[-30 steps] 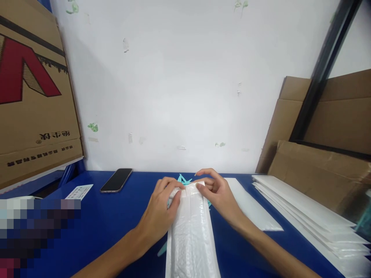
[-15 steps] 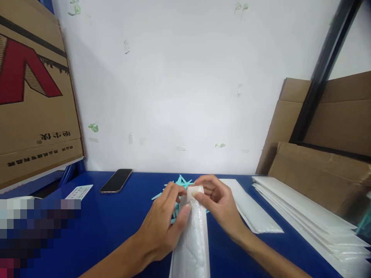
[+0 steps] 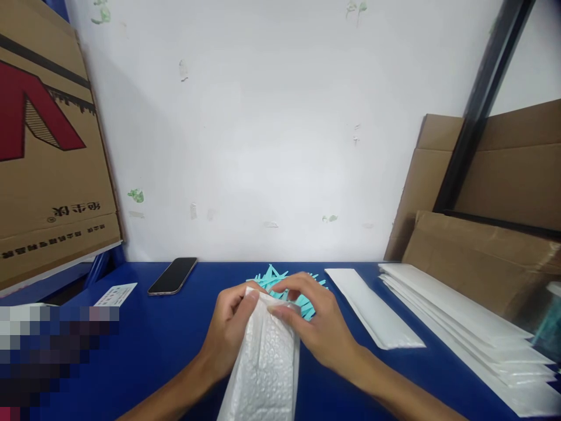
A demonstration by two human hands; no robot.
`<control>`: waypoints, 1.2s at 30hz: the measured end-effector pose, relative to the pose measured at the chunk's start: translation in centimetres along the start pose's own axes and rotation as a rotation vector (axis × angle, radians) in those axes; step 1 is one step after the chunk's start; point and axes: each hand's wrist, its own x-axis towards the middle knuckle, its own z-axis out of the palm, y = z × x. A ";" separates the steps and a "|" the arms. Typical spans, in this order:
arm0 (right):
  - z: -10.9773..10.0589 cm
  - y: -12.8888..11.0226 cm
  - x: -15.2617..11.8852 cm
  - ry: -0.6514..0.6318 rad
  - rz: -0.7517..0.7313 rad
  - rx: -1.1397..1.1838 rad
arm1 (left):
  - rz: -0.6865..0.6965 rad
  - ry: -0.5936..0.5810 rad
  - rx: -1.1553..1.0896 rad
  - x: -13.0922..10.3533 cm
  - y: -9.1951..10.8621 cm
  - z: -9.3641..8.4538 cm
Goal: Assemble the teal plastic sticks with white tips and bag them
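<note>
A white bubble mailer [image 3: 267, 368] stretches from the front edge of the view up to both hands, its far end bunched between them. My left hand [image 3: 230, 321] pinches the top left corner of it between thumb and fingers. At the top right edge, my right hand [image 3: 322, 318] grips the mailer with thumb and bent forefinger. What lies inside the mailer is hidden. Just behind the hands is a pile of turquoise strips [image 3: 307, 304], partly covered by the fingers.
A single white mailer [image 3: 372, 310] lies right of the pile, and a stack of white mailers [image 3: 464, 316] farther right. On the left are a phone [image 3: 173, 276] and a printed card [image 3: 116, 294]. Cardboard boxes [image 3: 48, 169] stand at both sides, before a white wall [image 3: 272, 134].
The mailer's far end has spread wider and swung left. My left hand has shifted left to its corner, and more of the turquoise pile shows. The view has turned slightly.
</note>
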 end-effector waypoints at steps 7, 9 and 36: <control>-1.1 0.6 0.9 -0.155 0.174 -0.054 | -0.114 0.025 0.037 0.1 0.0 -0.2; -1.1 0.6 1.0 -0.163 0.180 -0.046 | -0.105 0.035 0.078 0.1 -0.2 -0.3; -24.9 3.5 4.3 -0.627 0.526 -0.221 | -0.029 -0.102 0.044 -0.1 -1.1 0.0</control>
